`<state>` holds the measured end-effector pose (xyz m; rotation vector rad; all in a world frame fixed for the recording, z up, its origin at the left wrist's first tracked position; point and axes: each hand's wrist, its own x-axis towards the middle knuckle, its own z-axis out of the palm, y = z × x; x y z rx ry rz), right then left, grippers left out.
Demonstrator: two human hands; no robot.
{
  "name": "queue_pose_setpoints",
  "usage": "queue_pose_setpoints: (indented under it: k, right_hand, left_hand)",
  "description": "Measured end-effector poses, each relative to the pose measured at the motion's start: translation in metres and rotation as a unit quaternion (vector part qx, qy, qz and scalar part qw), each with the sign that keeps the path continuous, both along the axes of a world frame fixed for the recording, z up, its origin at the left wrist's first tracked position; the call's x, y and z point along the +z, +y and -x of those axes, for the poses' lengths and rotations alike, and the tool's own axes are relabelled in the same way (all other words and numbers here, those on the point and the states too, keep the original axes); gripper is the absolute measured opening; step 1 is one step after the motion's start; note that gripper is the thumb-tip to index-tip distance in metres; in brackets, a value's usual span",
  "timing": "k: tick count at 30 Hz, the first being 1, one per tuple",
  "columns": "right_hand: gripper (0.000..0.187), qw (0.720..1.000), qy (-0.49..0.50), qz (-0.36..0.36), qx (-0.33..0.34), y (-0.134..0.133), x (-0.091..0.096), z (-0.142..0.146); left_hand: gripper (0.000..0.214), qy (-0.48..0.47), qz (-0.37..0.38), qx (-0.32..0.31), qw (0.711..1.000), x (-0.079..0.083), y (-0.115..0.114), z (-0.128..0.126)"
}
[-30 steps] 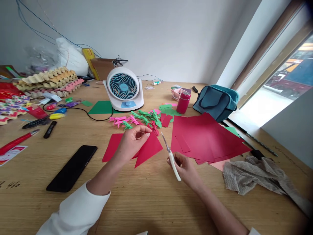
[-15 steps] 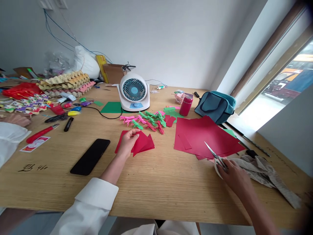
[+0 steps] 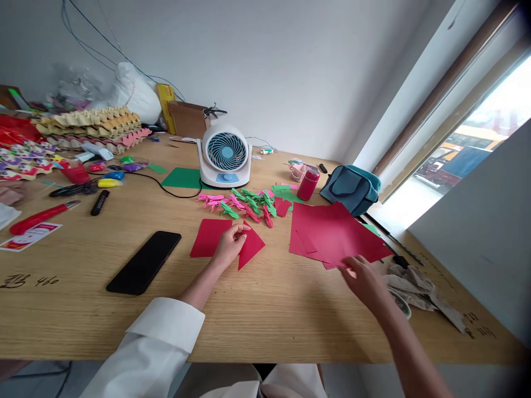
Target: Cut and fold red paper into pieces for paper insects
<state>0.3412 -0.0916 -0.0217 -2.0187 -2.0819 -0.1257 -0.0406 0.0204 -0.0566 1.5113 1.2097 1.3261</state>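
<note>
My left hand (image 3: 229, 247) pinches the edge of a folded red paper triangle (image 3: 251, 247) that lies on the wooden table (image 3: 265, 309). A flat red sheet (image 3: 208, 237) lies just left of it. My right hand (image 3: 364, 281) has its fingers stretched toward the near edge of a stack of red paper sheets (image 3: 332, 235) and holds nothing. A white rounded piece, perhaps the scissors' handle (image 3: 403, 305), lies by the grey cloth (image 3: 418, 290) right of that hand.
Small pink and green folded paper figures (image 3: 244, 202) lie before a white desk fan (image 3: 224, 156). A black phone (image 3: 144, 261) is at the left. Red bottle (image 3: 308, 184) and teal bag (image 3: 352, 189) stand behind the stack. Red knife (image 3: 39, 216), markers and egg trays (image 3: 91, 124) fill the far left.
My right hand carried the scissors to the right, let go of them near the cloth, and now reaches to the red stack. My left hand stayed on the red folded paper.
</note>
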Motion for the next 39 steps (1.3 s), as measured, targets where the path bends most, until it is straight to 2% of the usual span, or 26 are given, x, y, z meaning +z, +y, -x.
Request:
queue_pose_setpoints:
  k: [2,4,7,10,13,15,19,21,28,31,33,36,39]
  right_hand:
    - [0.03,0.996,0.045,0.081,-0.013,0.036,0.004,0.039]
    - [0.036,0.989,0.041,0.109,-0.088,0.068,0.003,0.065]
    - [0.047,0.981,0.034,0.129,-0.139,0.1,-0.004,0.079]
    - [0.043,0.974,0.04,0.16,-0.158,0.114,-0.011,0.077]
    - [0.028,0.97,0.06,0.182,-0.151,0.117,-0.014,0.074]
    - [0.024,0.969,0.071,0.184,-0.149,0.117,-0.013,0.074]
    - [0.045,0.97,0.077,0.154,-0.172,0.114,-0.011,0.074]
    - [0.046,0.969,0.088,0.146,-0.176,0.114,-0.011,0.073]
    - [0.021,0.961,0.179,0.127,-0.166,0.115,-0.015,0.073]
    - [0.01,0.955,0.235,0.119,-0.137,0.107,-0.014,0.083]
    - [0.016,0.945,0.288,0.127,-0.093,0.1,-0.014,0.095]
    - [0.024,0.913,0.376,0.16,-0.017,0.094,-0.016,0.115]
    - [0.026,0.876,0.449,0.178,0.011,0.105,-0.019,0.132]
  left_hand:
    - [0.022,0.034,-0.02,-0.002,0.999,-0.004,0.0,-0.003]
    - [0.021,0.067,-0.03,-0.001,0.997,-0.009,-0.001,-0.004]
    - [0.023,0.112,-0.04,-0.003,0.993,-0.014,-0.002,-0.005]
    - [0.024,0.149,-0.058,-0.008,0.987,-0.017,-0.003,-0.007]
    - [0.023,0.172,-0.071,-0.013,0.983,-0.019,-0.003,-0.01]
    - [0.022,0.177,-0.075,-0.017,0.981,-0.02,-0.003,-0.011]
    - [0.022,0.178,-0.079,-0.024,0.98,-0.019,-0.004,-0.011]
    - [0.022,0.18,-0.08,-0.026,0.98,-0.019,-0.004,-0.011]
    - [0.021,0.187,-0.073,-0.035,0.979,-0.019,-0.003,-0.01]
    - [0.022,0.187,-0.075,-0.036,0.979,-0.019,-0.004,-0.009]
    - [0.022,0.188,-0.079,-0.039,0.978,-0.019,-0.004,-0.008]
    - [0.022,0.186,-0.084,-0.044,0.978,-0.021,-0.004,-0.008]
    - [0.022,0.182,-0.089,-0.044,0.978,-0.023,-0.005,-0.009]
